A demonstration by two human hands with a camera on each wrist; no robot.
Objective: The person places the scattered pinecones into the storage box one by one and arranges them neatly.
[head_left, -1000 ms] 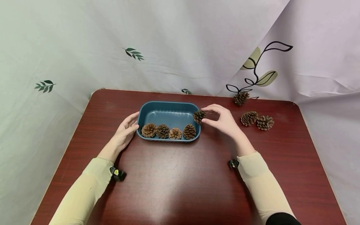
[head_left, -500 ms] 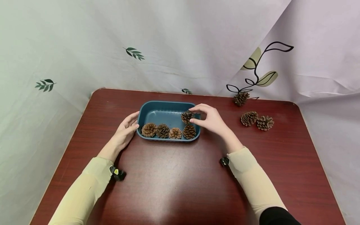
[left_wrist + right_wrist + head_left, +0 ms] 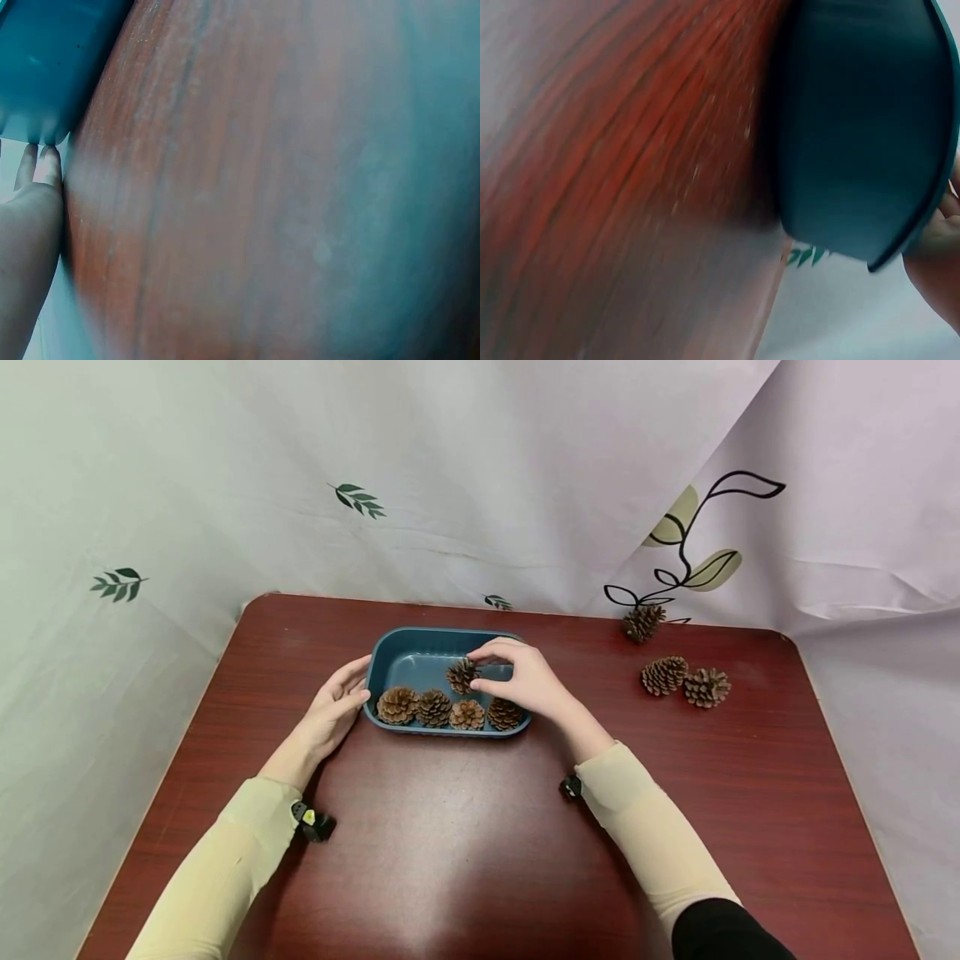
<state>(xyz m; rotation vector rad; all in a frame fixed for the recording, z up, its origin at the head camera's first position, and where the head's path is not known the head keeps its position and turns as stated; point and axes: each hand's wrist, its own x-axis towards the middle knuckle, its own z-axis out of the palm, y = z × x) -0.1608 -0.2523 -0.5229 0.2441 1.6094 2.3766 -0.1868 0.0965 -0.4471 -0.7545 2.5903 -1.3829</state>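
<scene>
Over the inside of a dark blue rectangular tray, my right hand pinches a brown pine cone between thumb and fingers. Several other pine cones stand in a row along the tray's near wall, among them a wide light-brown pine cone at the left end. The rightmost pine cone is partly covered by my right hand. My left hand rests against the tray's left end, its fingers fairly straight. In the left wrist view, fingertips touch the tray's outer wall.
Three loose pine cones lie at the table's far right: one pine cone by the back edge, a second pine cone and a third pine cone side by side. A pale patterned cloth hangs behind the reddish-brown table.
My right hand has carried the pine cone leftward from the tray's right rim to above its middle. My left hand and the tray have stayed in place.
</scene>
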